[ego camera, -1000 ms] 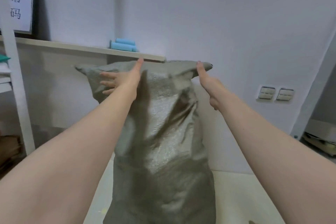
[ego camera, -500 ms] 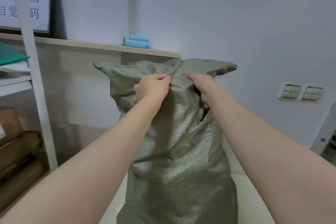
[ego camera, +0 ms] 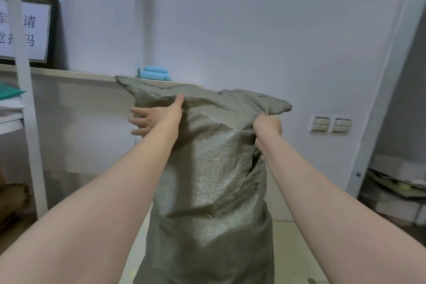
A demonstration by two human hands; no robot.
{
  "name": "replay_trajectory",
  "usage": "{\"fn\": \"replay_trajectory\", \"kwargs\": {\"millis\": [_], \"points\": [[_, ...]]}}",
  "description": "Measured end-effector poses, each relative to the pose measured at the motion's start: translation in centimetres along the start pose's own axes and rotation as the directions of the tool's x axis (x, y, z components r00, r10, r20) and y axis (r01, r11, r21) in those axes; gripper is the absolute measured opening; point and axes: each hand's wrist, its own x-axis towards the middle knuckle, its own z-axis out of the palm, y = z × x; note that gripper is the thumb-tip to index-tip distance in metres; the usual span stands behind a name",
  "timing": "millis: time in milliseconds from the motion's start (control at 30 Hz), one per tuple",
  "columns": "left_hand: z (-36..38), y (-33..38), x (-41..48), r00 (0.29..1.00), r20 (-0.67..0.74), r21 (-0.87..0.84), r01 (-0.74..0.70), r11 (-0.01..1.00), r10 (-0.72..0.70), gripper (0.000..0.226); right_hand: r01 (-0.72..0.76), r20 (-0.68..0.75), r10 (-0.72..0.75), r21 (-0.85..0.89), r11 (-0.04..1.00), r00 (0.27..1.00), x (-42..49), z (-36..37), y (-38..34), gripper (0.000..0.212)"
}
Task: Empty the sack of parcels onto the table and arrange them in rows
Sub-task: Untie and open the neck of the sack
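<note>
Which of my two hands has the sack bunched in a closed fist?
The right hand, below the top right corner of the sack, fingers curled round bunched fabric. The left hand has straight, spread fingers, thumb laid up against the sack.

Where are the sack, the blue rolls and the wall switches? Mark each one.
sack (ego camera: 212, 168), head view, woven front below the bunched top.
blue rolls (ego camera: 153, 75), head view, side of the front roll.
wall switches (ego camera: 321, 123), head view, face of the left switch.
</note>
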Motion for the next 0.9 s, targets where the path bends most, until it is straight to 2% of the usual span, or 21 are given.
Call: {"fn": "replay_trajectory", "kwargs": {"millis": [67,133,233,333,533,700,833,900], "points": [[-0.3,-0.2,0.7,0.995,0.09,-0.095,0.058,0.994,-0.049,0.125,-0.044,-0.06,0.052,0.134,0.99,0.997,-0.3,-0.9,-0.2,0.023],[0.1,-0.8,1.4,0.985,0.169,-0.246,0.076,0.966,-0.035,0.102,-0.012,-0.108,0.04,0.245,0.969,0.993,-0.4,-1.9,-0.9,0.018],[0.2,-1.3,1.7,0.993,0.114,-0.364,0.013,0.931,0.03,0.054,0.055,-0.114,-0.023,0.289,0.956,0.993,0.1,-2.8,-1.5,0.016],[0.0,-1.2,1.2,0.995,0.074,-0.441,-0.021,0.897,0.059,0.03,0.122,-0.118,-0.093,0.271,0.955,0.989,0.8,-3.6,-2.3,0.016],[0.9,-0.2,-0.1,0.99,0.066,-0.647,-0.055,0.761,0.128,0.008,0.224,-0.093,-0.205,0.327,0.918,0.974,1.8,-3.8,-3.6,0.022],[1.7,0.8,1.1,0.956,0.121,-0.773,-0.078,0.629,0.268,0.017,0.276,-0.03,-0.298,0.476,0.835,0.954,2.7,-2.8,-5.6,0.022],[1.8,1.9,1.9,0.918,0.165,-0.831,-0.069,0.553,0.362,0.014,0.285,0.018,-0.361,0.576,0.766,0.932,3.4,-2.3,-6.2,0.023],[2.3,1.1,2.8,0.907,0.17,-0.828,-0.08,0.554,0.385,0.014,0.268,0.048,-0.371,0.607,0.748,0.927,3.9,-2.3,-5.4,0.024]]}}
